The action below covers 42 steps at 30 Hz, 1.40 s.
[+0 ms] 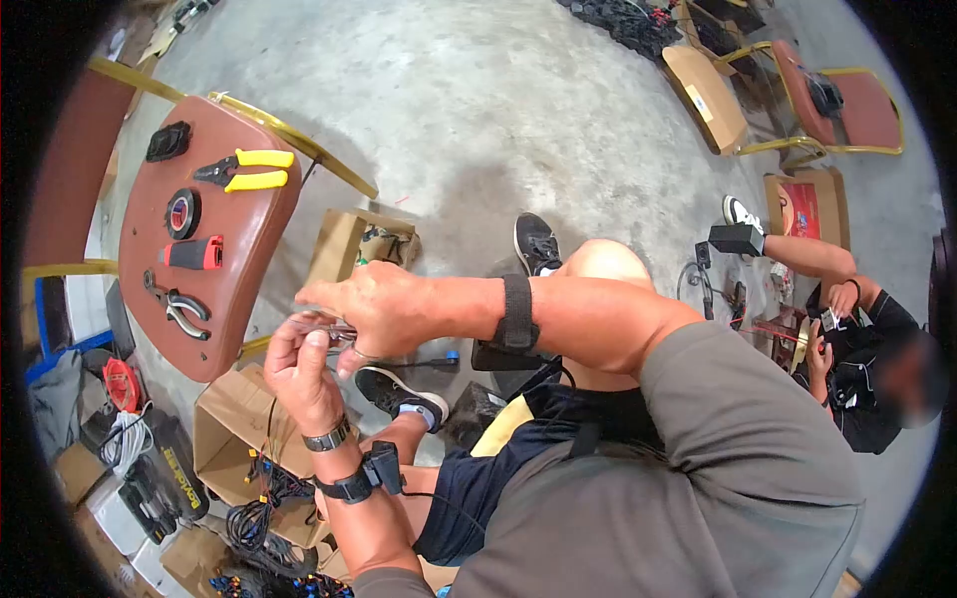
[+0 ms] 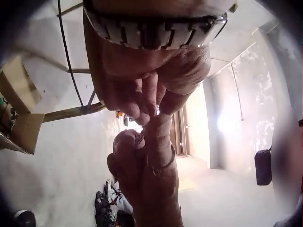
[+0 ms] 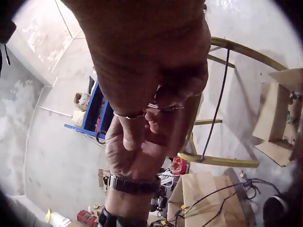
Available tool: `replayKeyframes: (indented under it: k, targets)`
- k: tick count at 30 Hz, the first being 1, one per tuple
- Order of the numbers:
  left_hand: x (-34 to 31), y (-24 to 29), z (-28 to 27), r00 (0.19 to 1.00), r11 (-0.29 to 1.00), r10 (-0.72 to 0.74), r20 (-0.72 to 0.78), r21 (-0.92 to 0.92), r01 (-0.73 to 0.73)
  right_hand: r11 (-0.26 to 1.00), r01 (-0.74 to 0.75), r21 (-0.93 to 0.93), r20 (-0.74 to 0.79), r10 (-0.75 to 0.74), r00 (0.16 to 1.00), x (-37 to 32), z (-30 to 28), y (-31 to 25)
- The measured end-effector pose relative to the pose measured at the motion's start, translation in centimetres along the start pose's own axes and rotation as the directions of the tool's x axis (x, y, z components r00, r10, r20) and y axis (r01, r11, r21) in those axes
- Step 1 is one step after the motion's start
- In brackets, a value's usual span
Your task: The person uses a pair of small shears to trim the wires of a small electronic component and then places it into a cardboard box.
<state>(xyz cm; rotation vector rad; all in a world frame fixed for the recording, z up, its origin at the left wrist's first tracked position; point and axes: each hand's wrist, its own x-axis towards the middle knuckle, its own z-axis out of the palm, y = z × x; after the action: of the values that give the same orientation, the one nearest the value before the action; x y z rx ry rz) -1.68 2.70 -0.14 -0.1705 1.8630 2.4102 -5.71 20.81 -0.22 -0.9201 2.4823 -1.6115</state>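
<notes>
In the head view my left hand (image 1: 304,374) and right hand (image 1: 384,309) meet in front of my knees, right hand above. Between their fingers shows a small, thin, shiny metal piece (image 1: 342,332), whose kind I cannot tell. The right wrist view shows this silvery piece (image 3: 163,108) under the curled right fingers, with the left fingertips close by. Both hands pinch at it, and their fingers hide most of it. To the left, a brown chair seat (image 1: 234,130) bears yellow-handled wire strippers (image 1: 244,170), a tape roll (image 1: 182,213), a red-and-grey tool (image 1: 194,253) and grey-handled pliers (image 1: 177,304).
A black object (image 1: 167,142) lies at the seat's far end. Cardboard boxes (image 1: 234,414) with cables stand at lower left, and an open carton (image 1: 339,244) is beyond my hands. Another person (image 1: 847,349) sits at right, near a chair (image 1: 867,110).
</notes>
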Motion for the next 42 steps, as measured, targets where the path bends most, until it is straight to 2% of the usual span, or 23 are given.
replayKeyframes:
  k: [4,10,13,19,22,25,28,34,42]
  targets:
    - [-0.4,-0.1,1.3,0.999,0.991,0.048,0.016,0.125,-0.050,0.999,-0.045,-0.019,0.069,0.046,0.997,0.1,0.1,0.3]
    - [-0.6,0.6,1.2,0.998,0.959,0.009,0.064,0.282,-0.027,0.992,-0.061,-0.106,0.188,0.081,0.979,-0.5,0.1,-0.1]
    - [-0.7,0.7,1.1,0.999,0.956,-0.018,0.033,0.294,0.008,0.997,-0.042,-0.061,0.180,0.052,0.982,-0.6,0.2,0.1]
    - [-0.6,0.6,1.2,0.999,0.987,-0.030,-0.040,0.156,0.036,0.997,-0.071,0.017,0.208,0.066,0.976,-0.3,-0.5,-0.3]
    - [-0.4,0.6,0.4,0.999,0.990,-0.005,0.040,0.144,-0.001,0.993,-0.101,0.057,0.258,0.083,0.962,-0.2,-1.0,-0.8]
    - [-0.6,1.6,0.8,0.995,0.967,-0.043,0.093,0.252,0.018,0.993,-0.090,0.073,0.298,0.064,0.953,-0.3,-0.6,-0.6]
    - [-0.8,1.3,0.7,0.994,0.969,-0.024,0.103,0.246,-0.002,0.977,-0.117,0.178,0.344,0.049,0.938,-0.4,-1.0,-0.5]
    - [-0.7,1.1,0.7,0.998,0.965,-0.019,0.058,0.263,0.003,0.962,-0.152,0.228,0.378,0.056,0.924,-0.1,-1.5,-0.6]
    - [-0.8,1.9,0.6,0.995,0.969,-0.048,0.084,0.244,0.026,0.937,-0.206,0.283,0.439,0.065,0.896,0.2,-2.4,-1.1]
